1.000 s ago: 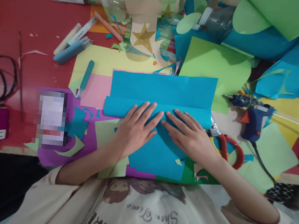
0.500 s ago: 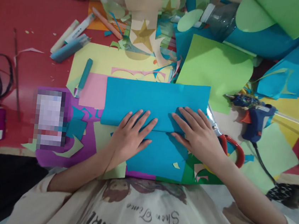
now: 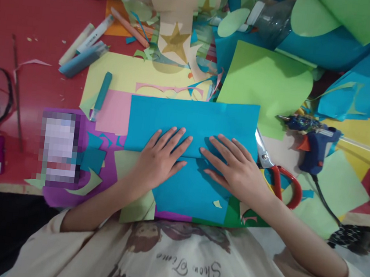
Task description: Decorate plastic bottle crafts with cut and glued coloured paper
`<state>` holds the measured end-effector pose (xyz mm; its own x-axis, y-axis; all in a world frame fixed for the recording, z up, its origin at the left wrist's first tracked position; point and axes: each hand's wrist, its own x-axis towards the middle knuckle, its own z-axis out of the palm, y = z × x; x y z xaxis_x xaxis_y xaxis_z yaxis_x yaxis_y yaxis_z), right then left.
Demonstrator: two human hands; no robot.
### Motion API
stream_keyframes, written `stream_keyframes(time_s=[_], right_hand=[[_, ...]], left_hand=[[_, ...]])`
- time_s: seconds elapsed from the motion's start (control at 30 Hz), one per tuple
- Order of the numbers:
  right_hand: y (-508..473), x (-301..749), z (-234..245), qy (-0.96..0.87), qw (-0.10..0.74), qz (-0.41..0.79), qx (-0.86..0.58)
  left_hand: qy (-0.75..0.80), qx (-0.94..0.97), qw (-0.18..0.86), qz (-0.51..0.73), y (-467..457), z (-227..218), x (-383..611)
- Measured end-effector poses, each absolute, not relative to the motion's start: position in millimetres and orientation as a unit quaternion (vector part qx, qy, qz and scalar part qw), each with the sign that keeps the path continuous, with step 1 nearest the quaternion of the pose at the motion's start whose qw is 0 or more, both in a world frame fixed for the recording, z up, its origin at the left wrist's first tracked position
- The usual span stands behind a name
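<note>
A blue sheet of paper (image 3: 194, 117), folded over along its width, lies in front of me with its near edge toward my body. My left hand (image 3: 159, 158) rests flat on its left half, fingers spread. On the right half, my right hand (image 3: 238, 166) lies with fingers apart, pressing the sheet. Under the near edge another piece of blue paper (image 3: 189, 192) shows, with a small pale scrap on it. Red-handled scissors (image 3: 277, 174) lie just right of my right hand, part of the blades hidden by the folded sheet.
A blue glue gun (image 3: 316, 148) with a glue stick lies at the right. Green paper (image 3: 266, 85), a teal cutter (image 3: 102, 94), several markers (image 3: 84, 59) and a clear plastic bottle (image 3: 273, 22) surround the sheet. A blurred phone (image 3: 60, 147) sits on purple paper at left.
My right hand has slid left across the folded sheet, closer to my left hand. My left hand has moved slightly up and left; both stay flat on the paper.
</note>
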<state>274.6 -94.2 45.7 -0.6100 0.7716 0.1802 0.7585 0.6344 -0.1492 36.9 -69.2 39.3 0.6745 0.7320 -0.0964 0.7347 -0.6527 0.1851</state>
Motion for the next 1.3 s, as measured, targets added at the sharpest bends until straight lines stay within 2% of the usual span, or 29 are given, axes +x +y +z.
stream_keyframes(time_s=[0.7, 1.1, 1.3], right_hand=[[-91, 276, 32, -0.886, 0.122, 0.060, -0.444], [-89, 276, 31, -0.886, 0.112, 0.051, -0.447], [-88, 277, 32, -0.892, 0.115, 0.036, -0.436]], left_hand=[[0.414, 0.905, 0.096, 0.027, -64, 28, 38], [0.453, 0.872, 0.176, 0.051, -63, 28, 34], [0.481, 0.864, 0.143, 0.039, -59, 28, 24]])
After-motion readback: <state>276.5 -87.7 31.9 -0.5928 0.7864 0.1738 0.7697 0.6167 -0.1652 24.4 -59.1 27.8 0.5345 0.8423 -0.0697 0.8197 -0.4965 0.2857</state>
